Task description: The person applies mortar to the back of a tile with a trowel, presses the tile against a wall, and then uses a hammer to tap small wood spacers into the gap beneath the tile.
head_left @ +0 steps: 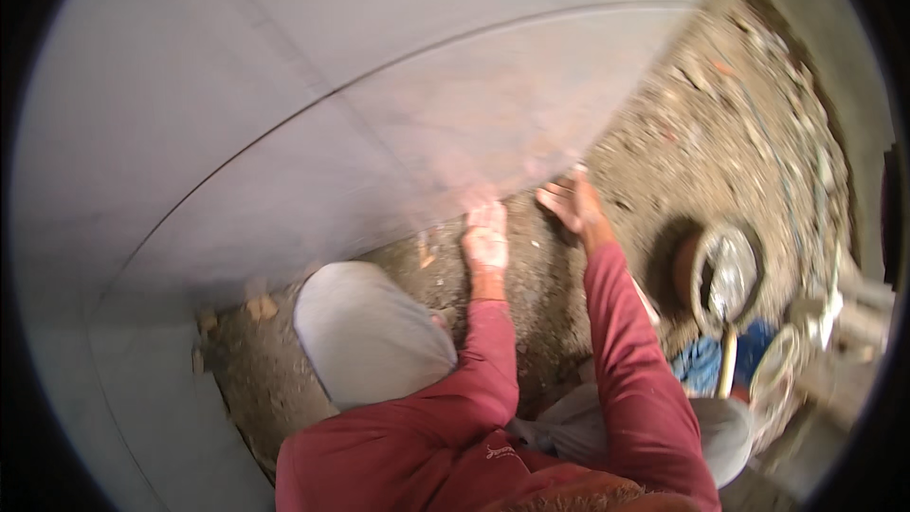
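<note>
Large pale grey tiles point(398, 104) with dark seams cover the surface in front of me, its lower edge over bare dirt point(645, 171). My left hand point(485, 237) has its fingers stretched out at that lower edge, palm showing, the tips appearing to touch the tile. Just right of it my right hand point(573, 204) is open near the right end of the same edge; whether its fingertips touch is hard to tell. Both red-sleeved forearms come up from below. My grey-clad left knee point(365, 332) is beside the left arm.
At right stand a bucket point(697, 275) with shiny contents, a blue cloth point(695, 365), a pale handle or pipe point(728, 360) and assorted clutter. Rubble runs along a concrete wall point(820, 66) behind them. Grey tiling point(161, 389) continues down the left side.
</note>
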### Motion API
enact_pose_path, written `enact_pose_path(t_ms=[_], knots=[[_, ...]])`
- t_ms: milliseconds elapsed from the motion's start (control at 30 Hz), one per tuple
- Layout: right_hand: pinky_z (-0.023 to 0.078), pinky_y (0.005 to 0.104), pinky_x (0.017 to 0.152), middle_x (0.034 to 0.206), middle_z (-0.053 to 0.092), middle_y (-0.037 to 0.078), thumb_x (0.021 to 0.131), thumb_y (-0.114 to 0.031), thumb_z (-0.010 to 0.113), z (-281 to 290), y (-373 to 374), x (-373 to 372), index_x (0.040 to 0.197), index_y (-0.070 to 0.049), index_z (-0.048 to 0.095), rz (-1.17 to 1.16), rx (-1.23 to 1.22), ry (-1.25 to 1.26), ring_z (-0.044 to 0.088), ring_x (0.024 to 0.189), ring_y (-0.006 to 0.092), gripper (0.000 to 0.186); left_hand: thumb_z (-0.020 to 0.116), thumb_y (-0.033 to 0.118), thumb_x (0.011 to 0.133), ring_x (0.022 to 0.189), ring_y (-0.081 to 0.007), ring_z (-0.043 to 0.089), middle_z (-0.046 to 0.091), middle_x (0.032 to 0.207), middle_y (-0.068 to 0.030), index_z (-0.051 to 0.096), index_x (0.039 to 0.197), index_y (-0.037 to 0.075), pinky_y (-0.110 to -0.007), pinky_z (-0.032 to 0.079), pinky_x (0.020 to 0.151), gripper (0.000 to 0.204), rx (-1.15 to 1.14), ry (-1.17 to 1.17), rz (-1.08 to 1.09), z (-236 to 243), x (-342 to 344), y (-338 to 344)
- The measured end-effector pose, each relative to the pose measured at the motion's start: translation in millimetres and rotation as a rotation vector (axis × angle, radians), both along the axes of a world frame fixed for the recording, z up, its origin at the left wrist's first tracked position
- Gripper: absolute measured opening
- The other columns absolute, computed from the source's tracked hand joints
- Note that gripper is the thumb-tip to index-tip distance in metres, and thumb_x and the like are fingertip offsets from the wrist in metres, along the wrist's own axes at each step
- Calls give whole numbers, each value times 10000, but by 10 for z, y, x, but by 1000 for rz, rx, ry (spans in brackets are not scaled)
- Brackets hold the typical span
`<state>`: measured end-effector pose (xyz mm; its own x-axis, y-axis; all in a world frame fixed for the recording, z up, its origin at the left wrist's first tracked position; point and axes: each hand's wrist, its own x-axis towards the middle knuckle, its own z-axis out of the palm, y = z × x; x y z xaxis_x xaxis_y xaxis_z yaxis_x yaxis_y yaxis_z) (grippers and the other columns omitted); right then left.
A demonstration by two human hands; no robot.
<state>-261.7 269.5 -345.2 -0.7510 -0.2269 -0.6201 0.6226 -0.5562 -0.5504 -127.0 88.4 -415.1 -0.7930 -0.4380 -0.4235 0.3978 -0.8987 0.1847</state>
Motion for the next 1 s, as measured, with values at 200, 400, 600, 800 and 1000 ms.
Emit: enact_pose_path(t_ms=[200, 400, 600, 800, 1000], knots=[[446, 499, 1082, 1526, 288, 339, 1043, -597, 294, 69, -384, 88, 1506, 155, 109, -36, 63, -90, 438, 1343, 435, 902, 457, -74, 752, 1356, -425, 451, 513, 1369, -249, 461, 1278, -78, -541, 335, 1202, 525, 53, 11, 24, 104, -60, -62], [465, 485, 1025, 1390, 397, 305, 974, -605, 516, 122, -412, -32, 1506, 107, 162, -113, 86, -81, 490, 1237, 395, 957, 459, -88, 745, 1337, -423, 473, 540, 1331, -242, 484, 1234, -78, -543, 345, 1198, 489, 121, 2, 26, 178, -109, 23], [408, 518, 1096, 1425, 387, 291, 1066, -541, 262, 255, -492, -67, 1508, 62, 223, -140, 118, -156, 439, 1290, 394, 748, 455, -77, 741, 1408, -386, 401, 424, 1489, -233, 332, 1461, -70, -512, 305, 1223, 730, 67, 30, -6, 155, -104, 9], [519, 475, 994, 1255, 459, 225, 1085, -472, 289, 35, -362, -68, 1416, 35, 339, -104, 68, -87, 517, 1121, 335, 608, 436, -89, 737, 1426, -380, 379, 413, 1507, -215, 309, 1481, -64, -508, 303, 1226, 755, 94, 69, -28, 130, -82, -7], [548, 466, 974, 1217, 495, 223, 1099, -425, 251, -117, -228, -85, 1391, 46, 368, -53, 73, -12, 561, 1074, 332, 567, 429, -112, 685, 1427, -405, 370, 386, 1511, -240, 293, 1458, -102, -517, 289, 1233, 785, 76, -12, -53, 190, -102, -8]])
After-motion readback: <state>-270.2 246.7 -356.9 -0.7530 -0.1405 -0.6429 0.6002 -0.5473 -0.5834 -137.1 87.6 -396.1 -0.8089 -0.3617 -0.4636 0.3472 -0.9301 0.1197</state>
